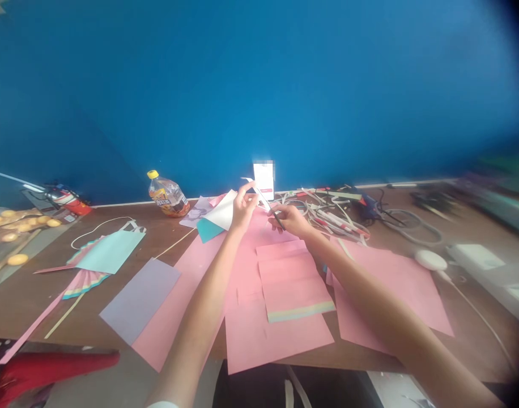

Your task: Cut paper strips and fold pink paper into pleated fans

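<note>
We see a thin white strip [263, 196] raised above the counter [153, 239], in front of a lit screen [263, 177] by the blue wall [259, 85]. Our left hand [243, 208] has its grip pinching the strip; our right hand [294, 220] has its grip closed around a slim dark tool [279, 220], too blurred to name. Nearer us lies a creased pink sheet [291, 277]; leftward stands a yellow-capped bottle [168, 195].

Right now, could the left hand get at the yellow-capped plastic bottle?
Probably yes: the left hand appears to hold a white strip, but only loose paper, including a curled white-and-teal sheet, seems to lie between it and the yellow-capped plastic bottle.
</note>
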A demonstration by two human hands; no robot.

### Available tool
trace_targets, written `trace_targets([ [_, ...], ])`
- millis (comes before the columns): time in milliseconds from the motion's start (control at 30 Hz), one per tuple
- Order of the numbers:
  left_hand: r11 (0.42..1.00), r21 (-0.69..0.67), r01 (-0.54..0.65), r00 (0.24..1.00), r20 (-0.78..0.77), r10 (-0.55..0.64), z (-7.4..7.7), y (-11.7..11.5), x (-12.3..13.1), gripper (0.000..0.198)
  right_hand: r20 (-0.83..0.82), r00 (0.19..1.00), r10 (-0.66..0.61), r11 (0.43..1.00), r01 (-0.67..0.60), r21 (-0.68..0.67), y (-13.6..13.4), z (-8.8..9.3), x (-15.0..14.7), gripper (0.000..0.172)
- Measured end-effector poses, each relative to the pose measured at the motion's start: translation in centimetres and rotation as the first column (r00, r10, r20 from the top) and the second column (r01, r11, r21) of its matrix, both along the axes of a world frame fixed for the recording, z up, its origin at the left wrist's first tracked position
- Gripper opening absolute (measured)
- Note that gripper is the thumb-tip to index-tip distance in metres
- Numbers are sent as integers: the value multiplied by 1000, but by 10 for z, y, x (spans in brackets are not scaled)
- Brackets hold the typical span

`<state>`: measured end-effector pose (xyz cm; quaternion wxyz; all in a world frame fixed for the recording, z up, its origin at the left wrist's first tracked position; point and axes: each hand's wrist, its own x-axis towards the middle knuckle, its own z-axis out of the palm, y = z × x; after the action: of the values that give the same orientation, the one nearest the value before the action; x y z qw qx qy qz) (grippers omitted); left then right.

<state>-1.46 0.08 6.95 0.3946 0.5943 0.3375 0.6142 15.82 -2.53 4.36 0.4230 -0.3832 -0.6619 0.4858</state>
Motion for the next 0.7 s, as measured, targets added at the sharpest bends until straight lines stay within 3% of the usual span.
trace_targets([
  [167, 995, 16, -97, 992, 78, 95, -1, 9, -7, 40, 25, 1000, 18, 1000, -18, -3, -1, -2, -2, 27],
  [433, 999, -28, -44, 989, 138, 47, -3, 10, -11, 53, 45, 999, 30, 1000, -30, -1, 0, -5, -2, 27],
  [700, 998, -42, -37, 995, 88, 41, 0, 6, -13, 57, 64, 998, 6, 1000, -6, -1, -1, -6, -2, 30],
])
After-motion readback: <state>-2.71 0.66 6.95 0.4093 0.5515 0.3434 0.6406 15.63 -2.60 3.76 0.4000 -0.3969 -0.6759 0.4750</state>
